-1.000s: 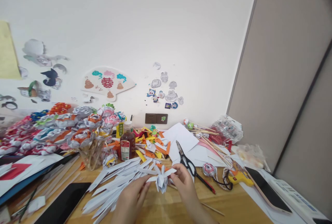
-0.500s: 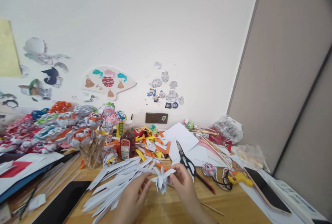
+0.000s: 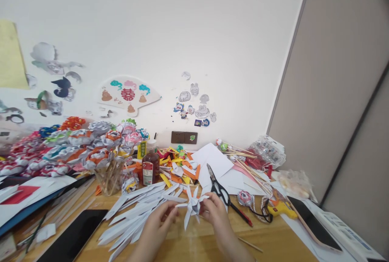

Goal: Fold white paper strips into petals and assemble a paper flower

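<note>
A white paper flower with pointed strips sticking out like a star is held between both hands above the wooden table. My left hand pinches one of its strips from the left. My right hand grips its right side with curled fingers. A heap of white folded paper strips lies just left of my left hand. Black scissors lie right behind my right hand.
A jar of finished paper flowers on sticks and a brown bottle stand at the back left. Coloured paper scraps, bamboo sticks, a yellow glue gun, a phone and a dark tablet surround the hands.
The paper flower has turned in my hands, so its strips now spread out like a star toward the camera. Both hands stay at the same spot.
</note>
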A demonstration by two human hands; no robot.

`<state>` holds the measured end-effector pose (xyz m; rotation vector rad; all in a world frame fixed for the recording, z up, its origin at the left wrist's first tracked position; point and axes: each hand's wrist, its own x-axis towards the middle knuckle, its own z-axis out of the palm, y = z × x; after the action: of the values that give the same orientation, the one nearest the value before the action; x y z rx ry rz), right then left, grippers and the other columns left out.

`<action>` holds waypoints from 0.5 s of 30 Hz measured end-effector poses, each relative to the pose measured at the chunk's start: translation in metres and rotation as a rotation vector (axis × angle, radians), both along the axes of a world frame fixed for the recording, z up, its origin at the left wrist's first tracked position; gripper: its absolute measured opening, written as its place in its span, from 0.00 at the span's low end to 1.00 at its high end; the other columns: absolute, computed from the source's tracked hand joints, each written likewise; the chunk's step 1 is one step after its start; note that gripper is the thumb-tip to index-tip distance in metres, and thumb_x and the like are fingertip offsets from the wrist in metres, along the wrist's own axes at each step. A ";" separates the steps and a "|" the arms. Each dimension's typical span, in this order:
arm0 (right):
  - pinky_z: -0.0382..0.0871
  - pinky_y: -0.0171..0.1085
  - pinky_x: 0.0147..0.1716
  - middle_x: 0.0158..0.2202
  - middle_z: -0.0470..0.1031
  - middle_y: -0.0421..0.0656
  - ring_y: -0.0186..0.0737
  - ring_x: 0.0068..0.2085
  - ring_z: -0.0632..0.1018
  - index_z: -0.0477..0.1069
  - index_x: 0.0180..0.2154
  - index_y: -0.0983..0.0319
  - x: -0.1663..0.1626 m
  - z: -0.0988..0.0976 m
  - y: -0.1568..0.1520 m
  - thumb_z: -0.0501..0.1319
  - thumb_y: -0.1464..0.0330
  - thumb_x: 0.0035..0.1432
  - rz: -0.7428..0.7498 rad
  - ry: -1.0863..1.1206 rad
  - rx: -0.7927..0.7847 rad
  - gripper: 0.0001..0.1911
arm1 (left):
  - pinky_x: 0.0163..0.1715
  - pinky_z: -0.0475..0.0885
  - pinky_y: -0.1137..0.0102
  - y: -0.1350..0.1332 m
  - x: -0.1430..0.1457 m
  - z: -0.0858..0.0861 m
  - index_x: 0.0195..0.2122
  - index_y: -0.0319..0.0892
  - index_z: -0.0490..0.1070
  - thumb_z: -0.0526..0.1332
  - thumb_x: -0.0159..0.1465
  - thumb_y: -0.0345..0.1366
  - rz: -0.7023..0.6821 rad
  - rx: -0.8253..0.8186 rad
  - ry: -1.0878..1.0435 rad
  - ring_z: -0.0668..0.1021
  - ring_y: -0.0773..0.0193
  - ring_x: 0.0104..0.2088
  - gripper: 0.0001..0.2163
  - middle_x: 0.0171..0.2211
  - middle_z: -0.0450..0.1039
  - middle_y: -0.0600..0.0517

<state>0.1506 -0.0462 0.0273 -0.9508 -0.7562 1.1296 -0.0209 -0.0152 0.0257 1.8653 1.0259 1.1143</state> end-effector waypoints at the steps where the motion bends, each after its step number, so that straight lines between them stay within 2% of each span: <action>1: 0.68 0.35 0.29 0.22 0.72 0.38 0.36 0.25 0.73 0.68 0.26 0.62 -0.001 0.001 -0.001 0.66 0.62 0.40 0.006 0.015 0.006 0.12 | 0.28 0.71 0.69 -0.001 0.000 0.002 0.30 0.41 0.71 0.54 0.57 0.47 0.005 -0.006 -0.012 0.76 0.61 0.25 0.14 0.24 0.74 0.52; 4: 0.67 0.34 0.28 0.23 0.74 0.40 0.35 0.25 0.73 0.68 0.26 0.62 -0.003 0.003 -0.004 0.65 0.63 0.41 0.043 0.067 -0.010 0.11 | 0.27 0.70 0.70 -0.001 0.000 0.003 0.26 0.41 0.70 0.56 0.56 0.48 -0.003 -0.025 -0.046 0.75 0.61 0.24 0.15 0.22 0.73 0.52; 9: 0.64 0.31 0.23 0.23 0.74 0.41 0.34 0.23 0.73 0.70 0.27 0.64 -0.004 -0.001 -0.005 0.63 0.62 0.43 0.180 0.212 -0.043 0.11 | 0.28 0.71 0.70 -0.002 0.001 -0.002 0.30 0.41 0.72 0.56 0.57 0.45 -0.067 -0.041 -0.037 0.75 0.61 0.26 0.13 0.25 0.74 0.51; 15: 0.66 0.32 0.28 0.24 0.75 0.44 0.35 0.26 0.75 0.73 0.29 0.67 -0.007 -0.011 -0.002 0.61 0.66 0.41 0.311 0.300 -0.150 0.11 | 0.34 0.70 0.70 -0.011 0.004 0.000 0.32 0.42 0.74 0.55 0.59 0.38 -0.123 0.053 0.066 0.76 0.60 0.32 0.09 0.31 0.77 0.49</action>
<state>0.1438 -0.0482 0.0163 -0.7783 -0.5914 1.5799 -0.0170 -0.0260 0.0259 1.9908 0.9127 1.0227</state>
